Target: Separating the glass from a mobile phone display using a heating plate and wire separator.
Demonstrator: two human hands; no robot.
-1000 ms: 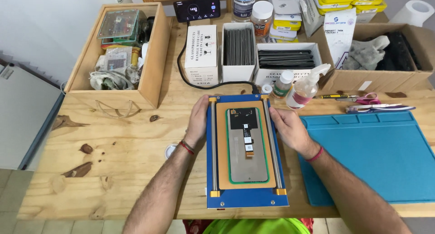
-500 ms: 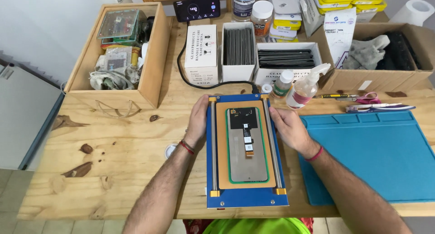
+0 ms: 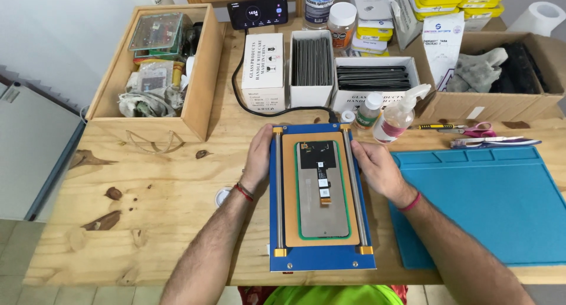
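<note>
A blue heating plate with a tan pad lies on the wooden table in front of me. On the pad rests a phone screen, back side up, with a green edge and a small flex cable. My left hand grips the plate's left side near its metal rail. My right hand presses against the right side, by the other rail. Neither hand touches the screen itself.
A blue work mat lies to the right. Behind the plate stand a spray bottle, a small bottle, white boxes of glass, and a black cable. A wooden crate sits far left; scissors far right.
</note>
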